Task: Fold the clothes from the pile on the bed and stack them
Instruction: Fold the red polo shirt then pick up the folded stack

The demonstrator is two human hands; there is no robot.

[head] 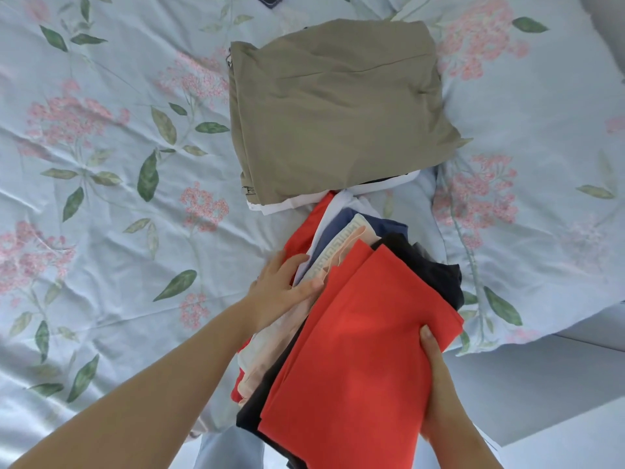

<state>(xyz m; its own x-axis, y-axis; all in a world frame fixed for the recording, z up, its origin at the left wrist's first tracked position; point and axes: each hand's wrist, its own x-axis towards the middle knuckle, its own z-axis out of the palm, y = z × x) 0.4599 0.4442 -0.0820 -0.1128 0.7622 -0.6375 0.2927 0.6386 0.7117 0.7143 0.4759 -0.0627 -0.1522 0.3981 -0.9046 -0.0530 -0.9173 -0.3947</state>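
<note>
Right hand [436,377] grips red garment [355,350] | left hand [280,289] against stack [419,265] side

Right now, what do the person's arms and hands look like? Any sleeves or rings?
Both arms are bare: the left forearm and right forearm show no sleeves as far up as the picture reaches. The left hand and right hand wear no gloves, and I see no rings, watch or bracelets. The right thumbnail looks short and unpainted.

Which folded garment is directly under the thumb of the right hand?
The red folded garment on top, gripped by the right hand; the black garment lies beneath it, the khaki folded garment apart.
</note>
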